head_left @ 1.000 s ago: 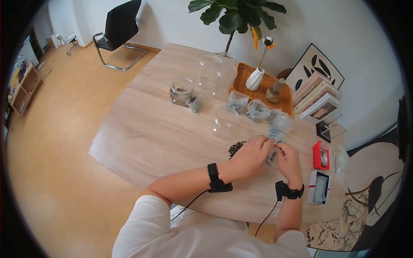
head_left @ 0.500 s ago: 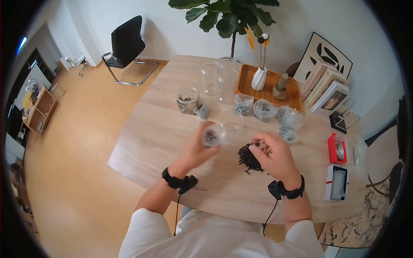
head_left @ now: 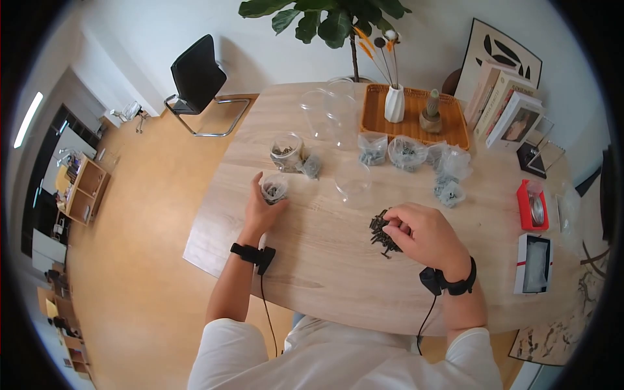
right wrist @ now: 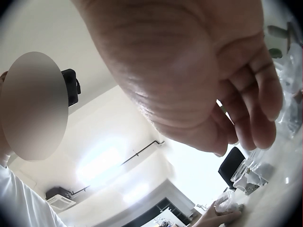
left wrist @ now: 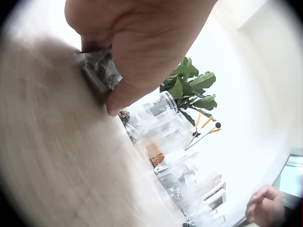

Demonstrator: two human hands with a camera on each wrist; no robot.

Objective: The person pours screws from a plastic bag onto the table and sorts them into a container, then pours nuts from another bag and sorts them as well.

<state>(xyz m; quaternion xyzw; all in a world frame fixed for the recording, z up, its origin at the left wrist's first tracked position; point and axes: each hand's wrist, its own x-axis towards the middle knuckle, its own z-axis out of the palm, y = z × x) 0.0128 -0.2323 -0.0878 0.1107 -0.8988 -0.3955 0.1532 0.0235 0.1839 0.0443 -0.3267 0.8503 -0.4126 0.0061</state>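
At the left of the table in the head view, my left hand (head_left: 261,213) holds a small clear plastic bag (head_left: 274,188) with dark small pieces inside, its thumb and fingers around the sides. The left wrist view shows this bag (left wrist: 98,67) low over the tabletop, partly hidden by the hand. My right hand (head_left: 426,239) hovers over a loose pile of black screws (head_left: 381,229), covering its right part. Its fingers (right wrist: 241,111) hang loosely curled with nothing between them.
Behind the left hand stand an open jar (head_left: 286,151) of screws and another small bag (head_left: 311,167). Clear empty containers (head_left: 354,182) stand mid-table. Several bags of screws (head_left: 406,155) lie before a wicker tray (head_left: 463,138). A red box (head_left: 525,211) and white box (head_left: 520,270) sit right.
My left hand has carried the small bag from beside the right hand to the table's left side. The right hand has pulled back over the black screws, now in the open.
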